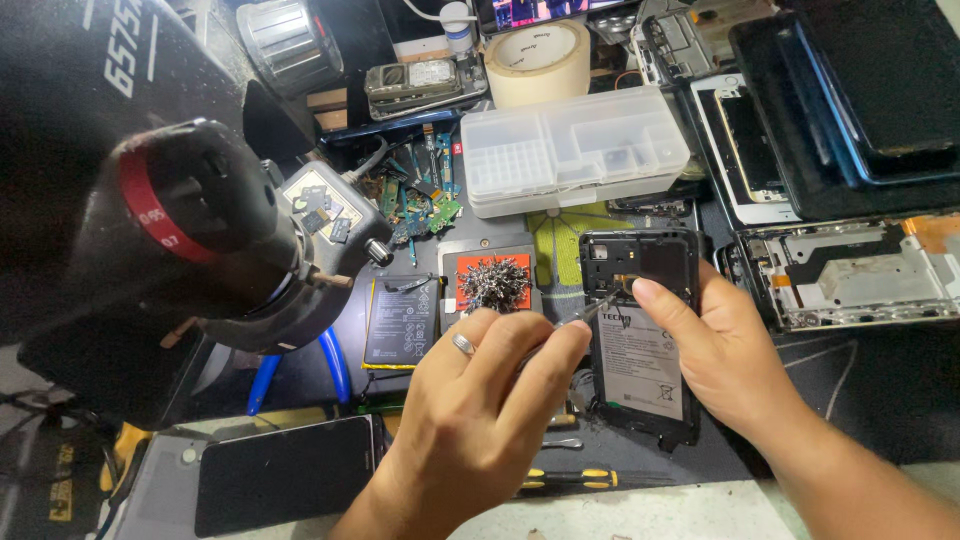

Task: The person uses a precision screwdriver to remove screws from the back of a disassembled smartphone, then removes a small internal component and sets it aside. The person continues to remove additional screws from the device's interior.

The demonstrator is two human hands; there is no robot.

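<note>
Two bare hands are seen at work over an opened phone (640, 335) that lies back-up on the dark worktop (860, 400), its battery exposed; every place below is given relative to that phone. Far to its left, a large black microscope head with a red ring (190, 225) is hung over the bench. Nearer on the left, a loose flat battery (402, 320) is laid, and beside it an orange pad heaped with small screws (493, 283). Below and left of the phone, a dark phone screen (285, 470) is rested near the front edge.

Immediately left of the phone, the left hand (480, 410) is raised with its wrist low and its fingers curled; a ring is worn on one finger. Its grip is closed on slim metal tweezers (590, 310), whose tip is brought onto the phone's upper part, by the camera area.

Behind the phone, a clear plastic compartment box (570, 150) and a tape roll (537, 60) are set. On the phone's right edge, the right hand (730, 360) is laid, forearm slanting in from the lower right. Its grip is closed lightly on the phone's side, with one fingertip pressed down on the upper part near the tweezer tip.
</note>
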